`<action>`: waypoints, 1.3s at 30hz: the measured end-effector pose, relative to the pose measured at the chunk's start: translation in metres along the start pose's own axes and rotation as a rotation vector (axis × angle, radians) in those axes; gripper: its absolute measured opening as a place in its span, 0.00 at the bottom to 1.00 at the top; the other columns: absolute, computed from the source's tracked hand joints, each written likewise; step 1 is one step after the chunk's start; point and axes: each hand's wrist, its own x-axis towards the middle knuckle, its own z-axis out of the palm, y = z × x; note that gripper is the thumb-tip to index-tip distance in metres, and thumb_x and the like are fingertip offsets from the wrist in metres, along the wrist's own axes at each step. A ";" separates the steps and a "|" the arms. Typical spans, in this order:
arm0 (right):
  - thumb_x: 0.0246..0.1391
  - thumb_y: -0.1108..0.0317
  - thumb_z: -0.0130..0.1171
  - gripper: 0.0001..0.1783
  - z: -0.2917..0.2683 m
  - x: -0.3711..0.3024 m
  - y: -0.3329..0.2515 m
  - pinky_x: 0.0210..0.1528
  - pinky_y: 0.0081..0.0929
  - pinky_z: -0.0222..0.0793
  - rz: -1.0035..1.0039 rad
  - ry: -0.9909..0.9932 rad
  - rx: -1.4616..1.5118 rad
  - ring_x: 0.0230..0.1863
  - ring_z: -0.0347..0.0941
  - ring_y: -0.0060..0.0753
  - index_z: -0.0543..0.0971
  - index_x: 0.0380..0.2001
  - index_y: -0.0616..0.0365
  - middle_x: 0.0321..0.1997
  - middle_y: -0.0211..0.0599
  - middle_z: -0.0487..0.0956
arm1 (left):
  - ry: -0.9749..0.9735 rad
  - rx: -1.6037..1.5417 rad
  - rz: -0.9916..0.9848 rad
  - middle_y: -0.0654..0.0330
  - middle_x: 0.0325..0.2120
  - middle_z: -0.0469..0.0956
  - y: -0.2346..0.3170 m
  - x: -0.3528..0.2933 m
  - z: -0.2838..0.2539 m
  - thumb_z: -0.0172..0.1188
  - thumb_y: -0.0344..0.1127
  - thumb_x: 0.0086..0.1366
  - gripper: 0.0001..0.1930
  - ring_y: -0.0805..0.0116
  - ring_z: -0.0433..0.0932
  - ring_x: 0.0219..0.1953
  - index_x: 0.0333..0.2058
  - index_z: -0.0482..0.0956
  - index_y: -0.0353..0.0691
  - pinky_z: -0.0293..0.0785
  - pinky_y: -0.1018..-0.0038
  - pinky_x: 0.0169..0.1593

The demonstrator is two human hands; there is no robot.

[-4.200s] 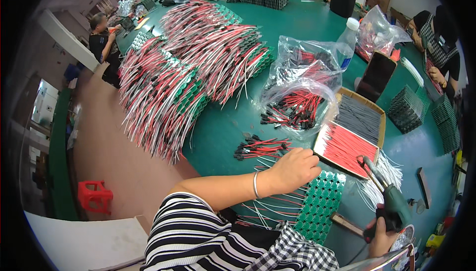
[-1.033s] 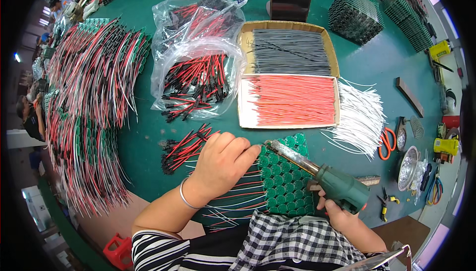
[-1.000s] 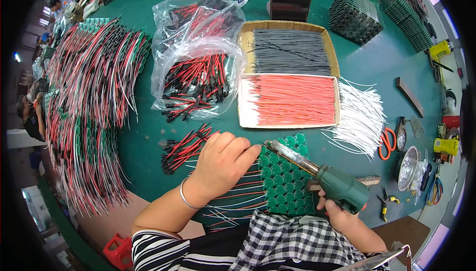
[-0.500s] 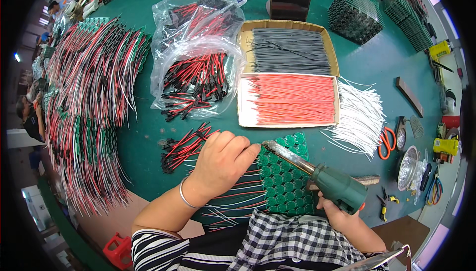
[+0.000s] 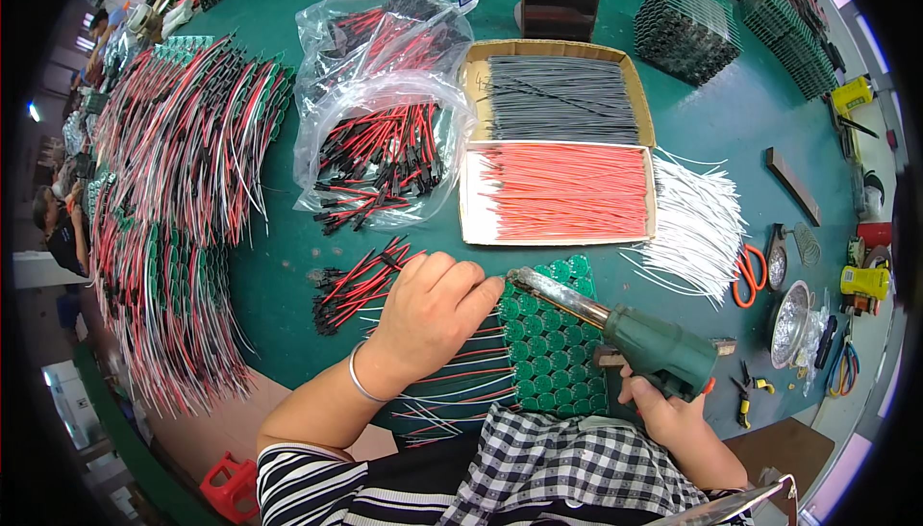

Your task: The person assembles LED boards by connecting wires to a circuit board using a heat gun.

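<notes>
In my right hand (image 5: 663, 411) is a green soldering gun (image 5: 656, 348), its metal barrel slanting up and left. Its tip meets the upper left corner of a green circuit board panel (image 5: 548, 348) made of round boards. My left hand (image 5: 433, 310) is closed beside that tip, thumb and forefinger pinched together; what they hold is hidden. Several red, white and black wires (image 5: 461, 377) run leftward from the panel's left edge. Left of my left hand lies a small pile of red and black connector leads (image 5: 351, 295).
Beyond my hands stand boxes of red wires (image 5: 567, 194) and dark grey wires (image 5: 567, 98), with white wires (image 5: 692, 223) beside them. A plastic bag (image 5: 385, 137) holds connector leads. Wired panels (image 5: 183, 141) are heaped at left. Orange-handled scissors (image 5: 749, 276) and a metal bowl (image 5: 790, 324) lie right.
The soldering gun's body and my right hand have shifted slightly up and to the right. My left hand stays almost where it was.
</notes>
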 end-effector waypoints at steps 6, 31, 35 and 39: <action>0.51 0.73 0.57 0.19 -0.003 -0.008 0.006 0.35 0.28 0.73 0.027 0.034 -0.086 0.32 0.76 0.29 0.75 0.48 0.65 0.38 0.39 0.79 | 0.002 0.003 0.001 0.66 0.29 0.73 0.000 -0.001 0.000 0.59 0.31 0.51 0.11 0.66 0.69 0.31 0.35 0.82 0.42 0.65 0.70 0.35; 0.59 0.61 0.60 0.26 0.006 -0.019 0.018 0.27 0.26 0.73 0.063 0.047 0.188 0.25 0.74 0.30 0.69 0.54 0.68 0.42 0.41 0.77 | -0.019 0.031 0.019 0.70 0.26 0.71 0.000 -0.001 -0.001 0.60 0.32 0.51 0.13 0.70 0.68 0.30 0.37 0.83 0.49 0.62 0.71 0.33; 0.59 0.62 0.59 0.25 0.010 -0.014 0.011 0.27 0.26 0.73 0.084 0.062 0.205 0.25 0.74 0.29 0.69 0.53 0.68 0.41 0.42 0.77 | -0.015 0.027 0.014 0.70 0.26 0.71 0.000 -0.001 0.000 0.60 0.32 0.51 0.13 0.70 0.67 0.30 0.37 0.83 0.48 0.62 0.71 0.33; 0.59 0.63 0.58 0.24 0.007 -0.014 0.019 0.27 0.25 0.73 0.020 0.029 0.117 0.25 0.74 0.28 0.69 0.53 0.68 0.41 0.42 0.77 | -0.019 0.032 0.015 0.70 0.26 0.71 -0.001 -0.001 0.000 0.60 0.32 0.51 0.13 0.70 0.67 0.29 0.37 0.83 0.48 0.62 0.71 0.33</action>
